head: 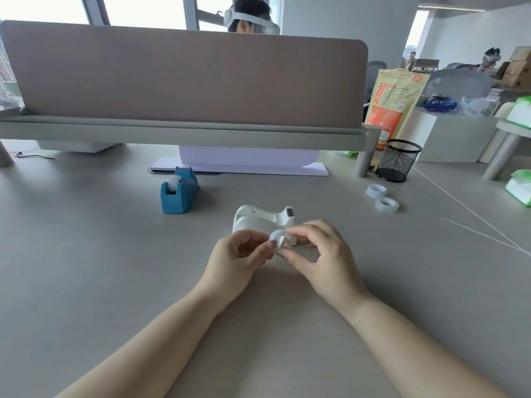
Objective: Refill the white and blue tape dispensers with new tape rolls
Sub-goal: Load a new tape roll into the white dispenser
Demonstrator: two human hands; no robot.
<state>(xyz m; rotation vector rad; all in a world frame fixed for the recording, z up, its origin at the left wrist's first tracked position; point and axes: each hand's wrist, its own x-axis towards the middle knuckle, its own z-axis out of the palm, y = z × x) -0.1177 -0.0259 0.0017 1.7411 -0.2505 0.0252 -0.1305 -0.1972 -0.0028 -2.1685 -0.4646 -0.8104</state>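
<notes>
The white tape dispenser point(258, 221) stands on the grey desk just beyond my hands, its roll bay empty. My left hand point(235, 258) and my right hand point(319, 254) both pinch a small white spool core point(278, 238) between their fingertips, held just in front of the dispenser. The blue tape dispenser point(178, 193) sits further back to the left with a white roll in it. Two new tape rolls point(382, 198) lie on the desk to the right, one white-striped and one clear.
A black mesh pen cup point(398, 160) stands behind the rolls by a desk leg. A tan divider panel point(184, 76) runs across the back, with a person behind it. An orange bag point(393, 101) and green packs point(518, 188) sit at the right.
</notes>
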